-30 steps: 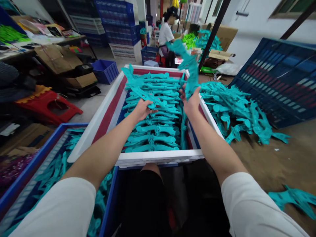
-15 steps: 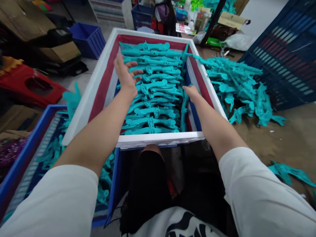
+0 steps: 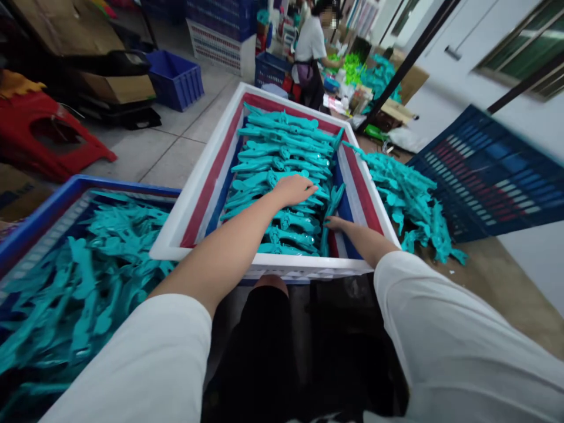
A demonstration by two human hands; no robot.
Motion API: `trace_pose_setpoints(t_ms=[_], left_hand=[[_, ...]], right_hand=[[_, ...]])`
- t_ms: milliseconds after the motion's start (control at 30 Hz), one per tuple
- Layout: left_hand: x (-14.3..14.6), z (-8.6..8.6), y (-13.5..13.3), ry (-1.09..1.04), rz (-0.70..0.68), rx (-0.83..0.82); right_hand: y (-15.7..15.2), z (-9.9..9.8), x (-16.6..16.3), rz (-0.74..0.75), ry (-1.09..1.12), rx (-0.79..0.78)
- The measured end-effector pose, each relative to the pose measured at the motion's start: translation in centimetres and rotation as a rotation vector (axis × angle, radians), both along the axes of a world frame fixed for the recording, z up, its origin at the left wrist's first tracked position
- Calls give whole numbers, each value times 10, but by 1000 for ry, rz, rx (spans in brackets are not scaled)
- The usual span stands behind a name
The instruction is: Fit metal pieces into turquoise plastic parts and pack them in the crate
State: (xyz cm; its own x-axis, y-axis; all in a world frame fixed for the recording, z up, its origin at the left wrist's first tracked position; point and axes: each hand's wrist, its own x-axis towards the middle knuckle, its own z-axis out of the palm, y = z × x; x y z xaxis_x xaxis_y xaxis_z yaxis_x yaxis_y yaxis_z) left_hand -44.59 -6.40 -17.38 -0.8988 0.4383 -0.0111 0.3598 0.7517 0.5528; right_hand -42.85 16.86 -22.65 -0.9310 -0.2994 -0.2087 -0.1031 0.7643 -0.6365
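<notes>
A white crate (image 3: 194,200) with red and blue inner walls stands in front of me, filled with neat rows of teal plastic parts (image 3: 282,147). My left hand (image 3: 296,189) lies flat on top of the rows near the crate's middle, fingers stretched out. My right hand (image 3: 335,224) reaches down at the crate's right inner wall, fingers touching a teal part standing on edge (image 3: 331,207); its fingers are partly hidden and blurred.
A blue crate (image 3: 57,202) of loose teal parts sits at my left. A heap of teal parts (image 3: 408,197) lies on the floor to the right, beside a leaning blue crate (image 3: 489,170). A person (image 3: 311,50) works at the back. Red plastic (image 3: 39,132) and cardboard lie left.
My right hand let go of the raised teal part and dropped to the crate's right wall. My left hand moved from the far rows to the middle. The camera has tilted and shifted.
</notes>
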Motion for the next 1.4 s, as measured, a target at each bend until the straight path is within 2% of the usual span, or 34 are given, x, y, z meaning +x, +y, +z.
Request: trace_pose_setpoints(t_ms=[133, 200, 267, 333, 433, 500, 567, 667, 733, 767, 867, 933, 1000, 1133, 1200, 1300, 1400], left_hand=[[-9, -4, -2, -25, 12, -91], [-15, -9, -3, -97, 22, -123], [-17, -15, -3, -230, -11, -159], [-15, -22, -2, -424, -55, -163], [-5, -29, 1, -692, -43, 0], [1, -30, 3, -739, -20, 256], [4, -28, 3, -730, -50, 563], [1, -22, 4, -754, -83, 912], [-3, -18, 6, -682, 9, 1057], [-5, -17, 8, -611, 73, 1111], [-11, -20, 11, -427, 217, 1209], [-14, -23, 10, -403, 253, 1221], [-17, -26, 6, -432, 261, 1216], [-17, -24, -3, -510, 224, 1197], [-16, -20, -6, -529, 218, 1191], [-15, -16, -8, -545, 234, 1216], [-15, -13, -9, -497, 266, 1255]], right_hand=[[16, 8, -21, 7, -158, 376], [28, 13, -28, 1, -211, 508], [40, 22, -31, 16, -192, 568], [52, 39, -32, 54, -104, 558], [67, 67, -33, 240, 159, 352], [70, 82, -39, 347, 345, 124], [65, 87, -51, 326, 467, -86], [42, 74, -68, 122, 611, -305], [19, 51, -72, -4, 661, -368], [7, 37, -69, -8, 651, -366], [-24, -2, -55, 196, 529, -297], [-37, -16, -47, 259, 483, -298], [-42, -18, -44, 204, 474, -357], [-35, -5, -44, 130, 431, -476], [-29, 1, -45, 41, 427, -503], [-16, 10, -52, -253, 422, -551], [7, 25, -67, -589, 293, -796]])
